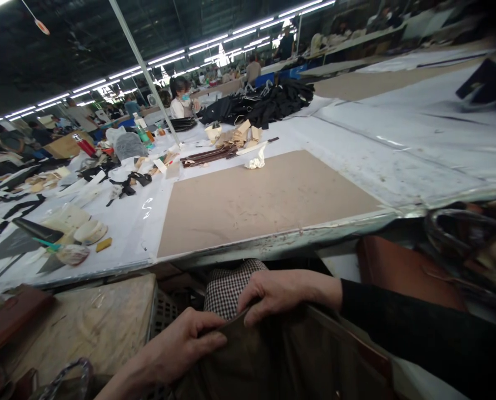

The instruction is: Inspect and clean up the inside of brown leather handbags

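A dark brown bag (289,355), or a piece much like one, lies low in front of me, its lower part cut off by the frame. My left hand (189,339) pinches its upper edge between thumb and fingers. Just to the right, my right hand (273,291) grips the same edge, fingers bent over it and thumb beneath. A short stretch of edge shows between the two hands. Behind them is a black-and-white checked cloth (231,286). Beyond the table edge lies a tan board (268,200) with a crumpled white wad (256,160) on it.
At left stand white tubs (90,232) and a yellow block (103,244). Brown strips (208,156) and a black cloth pile (260,105) lie farther back. A brown leather bag (406,272) sits at right, a worn board (93,322) at left. A masked person (182,103) is across the table.
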A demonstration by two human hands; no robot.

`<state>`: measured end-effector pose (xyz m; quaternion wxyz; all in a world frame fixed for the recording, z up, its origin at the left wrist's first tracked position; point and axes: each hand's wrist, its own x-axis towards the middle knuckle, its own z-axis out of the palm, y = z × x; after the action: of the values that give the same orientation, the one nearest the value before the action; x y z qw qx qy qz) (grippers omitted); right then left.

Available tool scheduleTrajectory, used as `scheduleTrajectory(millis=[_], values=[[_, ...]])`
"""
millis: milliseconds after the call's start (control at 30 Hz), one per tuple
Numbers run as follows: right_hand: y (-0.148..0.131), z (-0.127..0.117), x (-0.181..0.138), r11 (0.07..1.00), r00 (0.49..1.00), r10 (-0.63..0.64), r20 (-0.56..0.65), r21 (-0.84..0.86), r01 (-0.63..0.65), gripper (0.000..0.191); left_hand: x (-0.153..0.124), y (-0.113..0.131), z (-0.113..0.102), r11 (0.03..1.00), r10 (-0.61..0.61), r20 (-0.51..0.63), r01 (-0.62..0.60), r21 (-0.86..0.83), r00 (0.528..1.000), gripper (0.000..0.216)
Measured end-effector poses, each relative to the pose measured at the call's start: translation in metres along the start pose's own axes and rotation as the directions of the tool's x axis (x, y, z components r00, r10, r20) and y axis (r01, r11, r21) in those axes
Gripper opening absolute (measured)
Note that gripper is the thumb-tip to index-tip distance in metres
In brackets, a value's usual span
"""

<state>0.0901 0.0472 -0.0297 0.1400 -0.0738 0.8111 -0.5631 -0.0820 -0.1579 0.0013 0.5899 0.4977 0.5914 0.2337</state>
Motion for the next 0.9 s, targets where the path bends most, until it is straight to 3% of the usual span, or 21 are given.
scheduleTrajectory(millis=[233,433,567,733,900], values=[[-0.001,0.008,-0.004,0.999,0.998,-0.034,-0.059,-0.042,0.032,0.015,0.011,0.018,0.008,0.935,0.015,-0.117,0.028,0.354,0.993,0.032],[0.003,0.013,-0.009,0.998,0.994,-0.036,-0.1,-0.051,0.031,0.017,0.033,0.037,0.024,0.838,0.023,-0.205,0.093,0.537,0.978,0.024],[0.005,0.014,-0.014,0.999,0.994,-0.036,-0.1,0.017,0.038,0.019,0.03,0.039,0.022,0.897,-0.056,-0.172,0.125,0.424,0.983,0.026],[0.006,0.013,-0.014,0.999,0.995,-0.004,-0.097,0.044,0.008,0.021,0.001,0.037,0.015,0.95,-0.176,-0.177,0.214,0.225,0.968,0.025],[0.009,0.011,-0.011,0.998,0.997,0.017,-0.081,0.063,-0.012,0.021,-0.026,0.027,0.018,0.983,-0.158,-0.22,0.174,0.052,0.963,0.033]])
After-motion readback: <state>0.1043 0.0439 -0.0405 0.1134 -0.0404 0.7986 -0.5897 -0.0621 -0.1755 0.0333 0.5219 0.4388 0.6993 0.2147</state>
